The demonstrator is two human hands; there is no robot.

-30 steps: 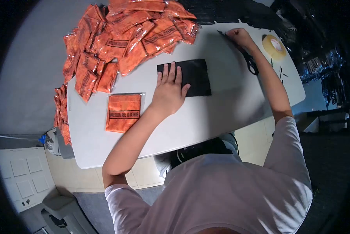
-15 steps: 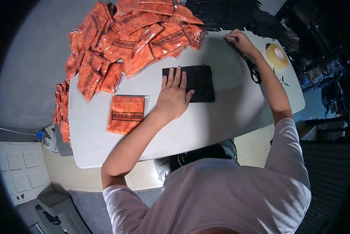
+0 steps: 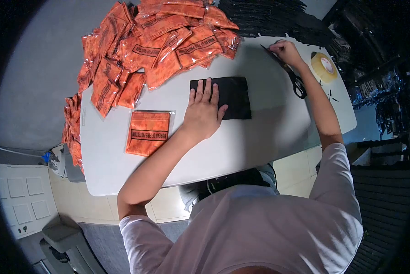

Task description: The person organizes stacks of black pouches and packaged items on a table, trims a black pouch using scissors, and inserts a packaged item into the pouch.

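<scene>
**Left palm flat on the black piece, right fingers by the scissors**

On my head feed, the left hand (image 3: 202,114) lies palm down, fingers out straight and slightly parted, over the left part of a flat, rectangular piece of matte black material (image 3: 234,98) in the middle of a smooth white table (image 3: 205,164). I judge the step in hand to be steadying this piece while the other hand works away from it.

The right hand (image 3: 281,49) is up near the table's far edge, its fingers drawn in close together. I cannot tell whether they pinch anything. Just beside it lies a pair of black-handled scissors (image 3: 290,71), slim blades pointing away. As I judge it, the next move calls for light, even pressure on the left and clearance from those tips.

The black piece looks thin and soft, with nearly straight edges. Near the left forearm sits a single square orange packet (image 3: 148,132) of folded fabric in glossy clear plastic; a heap of similar crinkled orange packets (image 3: 155,45) covers the far left corner. A round roll of yellowish, shiny tape (image 3: 318,71) rests at right, near thin black scraps (image 3: 333,97).
</scene>
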